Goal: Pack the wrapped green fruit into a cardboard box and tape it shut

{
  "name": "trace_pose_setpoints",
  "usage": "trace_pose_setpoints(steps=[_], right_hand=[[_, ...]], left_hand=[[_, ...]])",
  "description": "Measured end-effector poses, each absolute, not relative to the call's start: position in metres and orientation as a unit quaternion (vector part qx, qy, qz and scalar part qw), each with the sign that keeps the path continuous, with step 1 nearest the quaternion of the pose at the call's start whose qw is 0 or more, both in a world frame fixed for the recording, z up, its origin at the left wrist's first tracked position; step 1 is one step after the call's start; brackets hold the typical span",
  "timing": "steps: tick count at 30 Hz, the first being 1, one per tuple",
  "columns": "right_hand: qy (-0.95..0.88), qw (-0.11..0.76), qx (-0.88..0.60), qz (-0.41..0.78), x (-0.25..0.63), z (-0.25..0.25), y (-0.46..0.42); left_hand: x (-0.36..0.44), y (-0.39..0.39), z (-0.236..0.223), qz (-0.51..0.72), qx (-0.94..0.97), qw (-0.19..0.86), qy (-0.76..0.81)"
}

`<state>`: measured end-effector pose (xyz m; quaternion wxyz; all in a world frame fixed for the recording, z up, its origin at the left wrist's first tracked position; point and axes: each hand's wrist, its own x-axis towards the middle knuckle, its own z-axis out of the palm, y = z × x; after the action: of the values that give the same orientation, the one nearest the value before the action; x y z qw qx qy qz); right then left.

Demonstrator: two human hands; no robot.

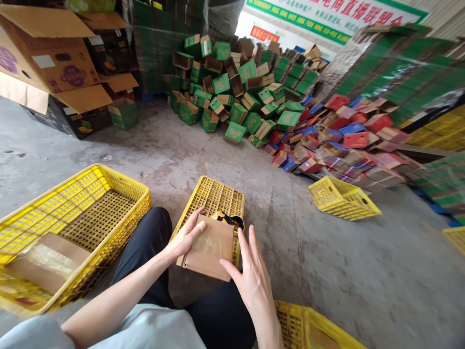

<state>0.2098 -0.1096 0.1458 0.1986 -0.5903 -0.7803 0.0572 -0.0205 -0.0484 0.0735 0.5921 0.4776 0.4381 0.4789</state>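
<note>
A brown cardboard box [210, 247] with clear tape across its top is held over my lap. My left hand [189, 235] grips its left edge, thumb on top. At the box's right side, my right hand [250, 264] is open with fingers spread, the thumb close to the cardboard; whether it touches I cannot tell. Just behind the box a tape dispenser [232, 220], black and yellow, lies on an upturned yellow crate [214, 191]. The box covers part of both.
To my left stands a yellow crate [145, 194] with a taped cardboard box [51, 261] inside. Another yellow crate [290, 320] is at my right knee, one more [343, 198] farther right. Green boxes [236, 131] and red and blue boxes [356, 140] lie heaped ahead; large cartons [61, 58] stand left.
</note>
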Motion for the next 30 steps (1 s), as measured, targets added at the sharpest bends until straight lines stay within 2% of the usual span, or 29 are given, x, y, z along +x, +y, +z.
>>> trace_pose_setpoints(steps=[3, 6, 10, 19, 24, 30], right_hand=[[-0.784, 0.193, -0.585, 0.078, 0.205, 0.136, -0.112], [-0.799, 0.18, -0.572, 0.045, 0.189, 0.127, -0.118], [-0.808, 0.204, -0.552, 0.025, 0.162, 0.123, -0.134], [-0.842, 0.183, -0.5, 0.089, 0.118, 0.13, -0.148], [-0.786, 0.246, -0.562, 0.083, 0.149, 0.12, -0.156], [-0.68, 0.36, -0.617, 0.166, 0.174, 0.092, -0.182]], left_hand=[[-0.02, -0.048, 0.071, 0.485, 0.475, 0.59, 0.438], [-0.019, -0.047, 0.071, 0.489, 0.473, 0.586, 0.44], [-0.018, -0.048, 0.073, 0.489, 0.469, 0.587, 0.443], [-0.022, -0.05, 0.078, 0.484, 0.482, 0.577, 0.447], [-0.024, -0.051, 0.082, 0.461, 0.484, 0.591, 0.452], [-0.023, -0.052, 0.085, 0.466, 0.48, 0.589, 0.454]])
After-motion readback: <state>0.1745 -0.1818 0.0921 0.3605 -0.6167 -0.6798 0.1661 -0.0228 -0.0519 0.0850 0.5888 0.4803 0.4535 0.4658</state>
